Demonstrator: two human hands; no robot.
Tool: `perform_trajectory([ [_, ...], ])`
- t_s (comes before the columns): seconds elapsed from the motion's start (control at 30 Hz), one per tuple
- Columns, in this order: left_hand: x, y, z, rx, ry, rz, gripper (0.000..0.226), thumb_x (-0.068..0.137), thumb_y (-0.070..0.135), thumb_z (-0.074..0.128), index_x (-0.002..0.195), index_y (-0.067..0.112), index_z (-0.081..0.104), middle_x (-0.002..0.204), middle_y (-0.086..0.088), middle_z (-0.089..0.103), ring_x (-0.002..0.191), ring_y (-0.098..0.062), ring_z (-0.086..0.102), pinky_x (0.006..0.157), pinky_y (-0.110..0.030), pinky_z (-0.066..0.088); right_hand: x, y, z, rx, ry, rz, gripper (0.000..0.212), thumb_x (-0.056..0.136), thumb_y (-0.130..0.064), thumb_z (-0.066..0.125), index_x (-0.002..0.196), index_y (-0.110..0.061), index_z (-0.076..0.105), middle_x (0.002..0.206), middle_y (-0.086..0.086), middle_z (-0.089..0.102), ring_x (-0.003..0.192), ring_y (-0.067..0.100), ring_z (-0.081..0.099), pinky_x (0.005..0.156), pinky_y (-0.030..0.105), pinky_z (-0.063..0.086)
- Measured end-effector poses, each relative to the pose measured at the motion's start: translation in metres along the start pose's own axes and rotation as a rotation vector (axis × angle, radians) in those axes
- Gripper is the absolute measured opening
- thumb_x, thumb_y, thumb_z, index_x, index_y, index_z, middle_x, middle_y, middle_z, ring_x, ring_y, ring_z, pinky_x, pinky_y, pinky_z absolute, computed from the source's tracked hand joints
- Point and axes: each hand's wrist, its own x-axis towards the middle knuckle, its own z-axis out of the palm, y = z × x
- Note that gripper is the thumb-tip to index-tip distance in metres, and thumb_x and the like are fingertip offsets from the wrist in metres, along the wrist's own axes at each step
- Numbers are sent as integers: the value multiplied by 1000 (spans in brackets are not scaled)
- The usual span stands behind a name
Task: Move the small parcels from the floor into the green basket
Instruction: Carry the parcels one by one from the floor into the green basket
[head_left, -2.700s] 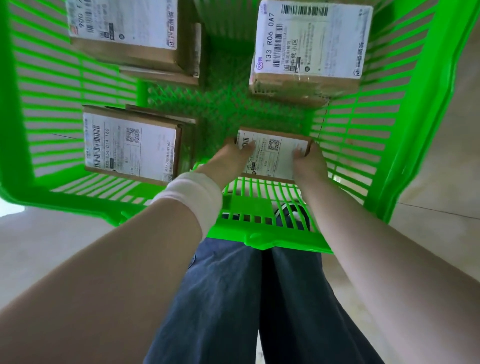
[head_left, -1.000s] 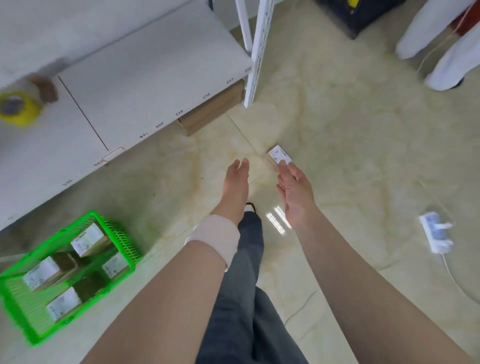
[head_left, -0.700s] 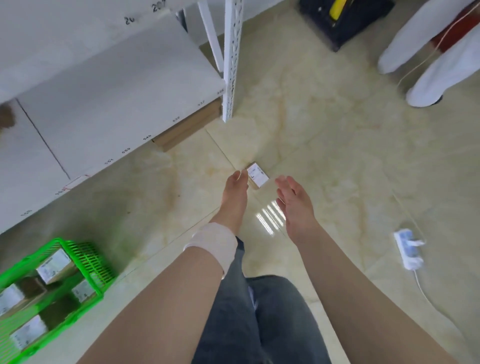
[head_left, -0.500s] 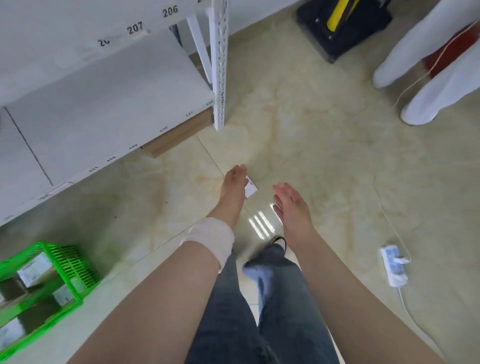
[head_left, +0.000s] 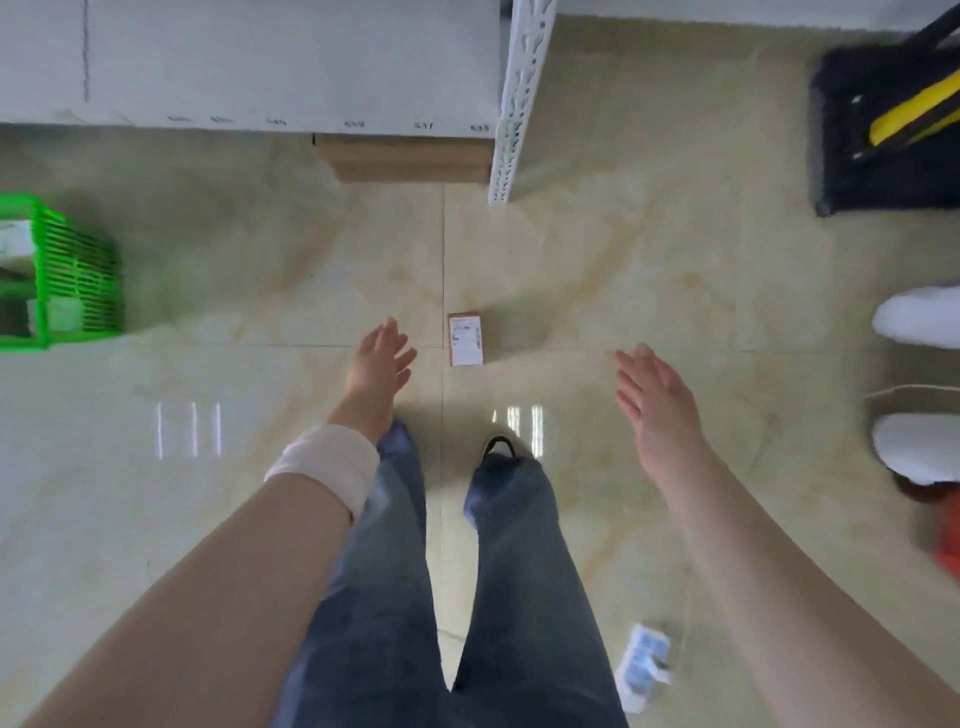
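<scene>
Nearest: a white power strip (head_left: 644, 667) on the floor tile (head_left: 675, 291) by the right leg, off the walking line but a trip risk if the person steps back. Both hands are empty, fingers spread, nothing grasped: left hand (head_left: 381, 358) (white wrap on that wrist) is just beside the small parcel (head_left: 465, 339), right hand (head_left: 655, 397) is further out and lower in frame. Looks like the reach is being set up, left leading since it's closer. The parcel lies flat, label up, alone on the tile just ahead of the feet, not touched by either hand. Flat and thin, so it probably needs a fingertip under an edge or a pinch across the short sides. Further out: green basket (head_left: 62, 270) at far left, well apart from the parcel, with labelled boxes already inside, so a carry across is needed after pickup. Farthest: white shelf post (head_left: 517, 98) with a cardboard box (head_left: 405, 158) under the shelf; unclear whether that box belongs to the job.
</scene>
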Motion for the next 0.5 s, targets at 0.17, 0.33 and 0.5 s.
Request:
perform_trajectory([
  [0.17,16,-40,-9,38,41,-20,49,98,33,38,141,9,33,144,-10,45,126,-26,50,110,-38,36,38,25,-7,-167,-48,45,38,97,-34,44,129,-15,48,136,9,53,129,22,48,111,36,36],
  [0.33,66,-78,0,124,12,8,59,94,38,43,144,13,24,135,-6,47,131,-27,44,110,-36,32,93,83,24,-297,-156,80,50,94,-39,46,137,-15,43,140,3,50,128,18,48,111,36,35],
  [0.5,182,-158,10,460,-113,83,67,95,30,45,148,23,5,149,-6,39,134,-18,37,96,-23,26,200,183,62,-411,-213,122,55,90,-44,51,139,-21,42,143,0,48,131,15,45,114,40,33],
])
